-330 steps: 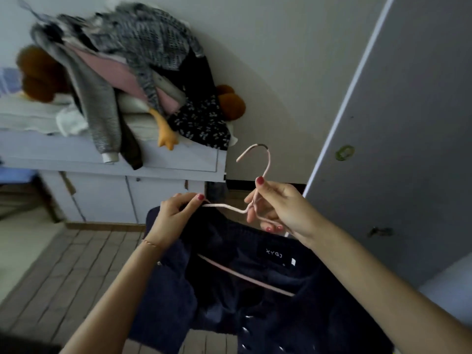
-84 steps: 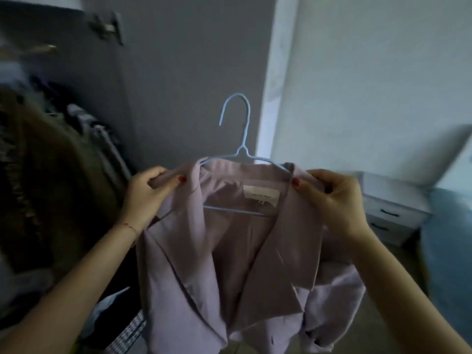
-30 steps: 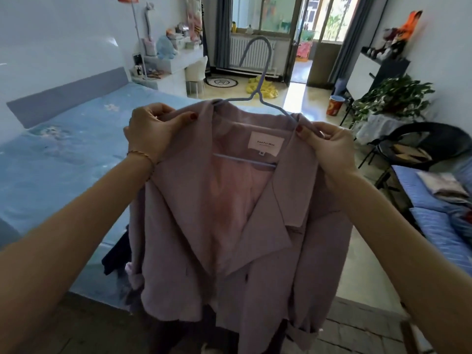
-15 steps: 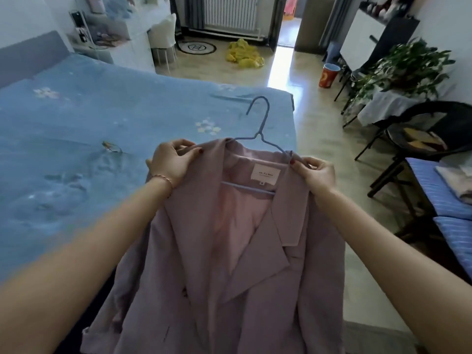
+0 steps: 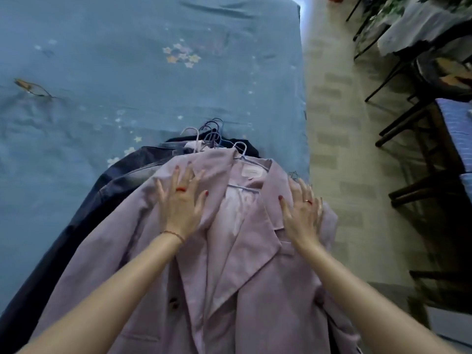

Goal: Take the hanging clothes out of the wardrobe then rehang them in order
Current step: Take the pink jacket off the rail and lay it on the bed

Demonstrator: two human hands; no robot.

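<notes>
A lilac jacket (image 5: 237,264) on a light blue hanger (image 5: 242,153) lies flat on top of a pile of dark clothes (image 5: 120,180) at the near edge of the blue bed (image 5: 127,60). Several other hanger hooks (image 5: 210,134) stick out beyond its collar. My left hand (image 5: 181,203) rests flat on the jacket's left shoulder with fingers spread. My right hand (image 5: 302,213) lies flat on the right shoulder, fingers apart too. Neither hand grips anything.
A pair of glasses (image 5: 33,88) lies on the bed at the left. Tiled floor (image 5: 339,149) runs along the bed's right side. Dark chairs (image 5: 429,123) and a blue striped cushion (image 5: 459,129) stand at the right, with a cloth-covered table (image 5: 419,24) beyond.
I have turned from the wardrobe to the bed, lowered the lilac jacket onto the clothes pile and let go of its shoulders. Both hands now lie flat on it.
</notes>
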